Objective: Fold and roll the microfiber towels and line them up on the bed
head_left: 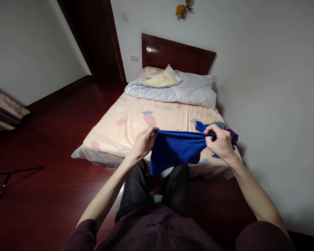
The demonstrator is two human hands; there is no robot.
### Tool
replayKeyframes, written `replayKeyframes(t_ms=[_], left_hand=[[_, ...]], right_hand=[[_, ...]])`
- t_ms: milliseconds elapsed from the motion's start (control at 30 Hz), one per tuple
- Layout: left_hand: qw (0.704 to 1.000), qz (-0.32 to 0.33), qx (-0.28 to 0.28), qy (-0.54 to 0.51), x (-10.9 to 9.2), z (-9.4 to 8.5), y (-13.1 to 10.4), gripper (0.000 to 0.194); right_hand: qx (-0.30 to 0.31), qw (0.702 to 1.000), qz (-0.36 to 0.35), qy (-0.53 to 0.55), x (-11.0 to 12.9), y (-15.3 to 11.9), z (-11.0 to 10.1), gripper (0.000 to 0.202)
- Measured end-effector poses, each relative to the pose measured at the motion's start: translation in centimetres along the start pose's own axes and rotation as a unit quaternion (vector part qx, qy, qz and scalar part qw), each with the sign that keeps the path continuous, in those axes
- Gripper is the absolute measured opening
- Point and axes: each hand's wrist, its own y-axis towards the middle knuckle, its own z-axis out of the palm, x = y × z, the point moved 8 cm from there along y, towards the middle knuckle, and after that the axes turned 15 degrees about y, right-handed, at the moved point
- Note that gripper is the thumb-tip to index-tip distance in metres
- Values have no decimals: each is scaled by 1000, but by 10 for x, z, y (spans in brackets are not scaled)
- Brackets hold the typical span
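Note:
A piece of blue fabric (175, 148), perhaps a garment, is stretched between my two hands in front of the bed. My left hand (144, 142) pinches its upper left corner, and my right hand (219, 141) grips the upper right end. The top edge runs nearly straight and taut, while the lower part hangs loose above my knees. Which kind of garment it is, I cannot tell. Just behind my right hand, a small heap of clothes (202, 126) in blue, grey and purple lies on the bed's right front corner.
The bed (136, 118) has a cream sheet with carrot and rabbit prints. A folded white quilt (170, 92) and a yellow pillow (163, 78) lie near the dark headboard (175, 52). A white wall (272, 104) stands close on the right. A thin black frame (7, 177) is on the red floor, left.

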Motion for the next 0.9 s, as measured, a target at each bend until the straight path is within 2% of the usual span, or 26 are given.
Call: replayKeyframes(t_ms=[100,167,233,300,367,433,533,633,733,800,900], left_hand=[[998,22,20,58,5,-15,14,26],[994,39,79,62,11,-14,16,31],[983,55,169,35,19,-4,9,39],[964,65,256,-9,28,9,-5,46],[946,67,313,-49,39,20,-24,48],[933,63,348,-71,50,34,-47,46],[921,45,376,-86,67,62,-87,38],[930,19,356,-86,89,87,-121,29],[953,-34,294,-58,127,97,-137,25],[967,-73,242,-39,156,91,-132,26],[981,-104,164,0,192,63,-107,28]], right_hand=[[-29,999,-4,-15,-6,6,-17,18],[-54,998,-14,-18,-3,11,-34,18],[-92,995,-22,-16,1,15,-54,18],[-122,992,-26,-13,4,17,-70,18],[-132,991,-32,-17,7,16,-80,19],[-124,991,-41,-27,10,13,-84,20],[-80,996,-42,-14,14,10,-87,20],[-40,999,-24,16,15,10,-92,16],[-59,998,9,20,8,13,-106,16],[-71,997,39,13,-3,14,-115,17],[-53,996,67,10,-25,14,-120,19]])
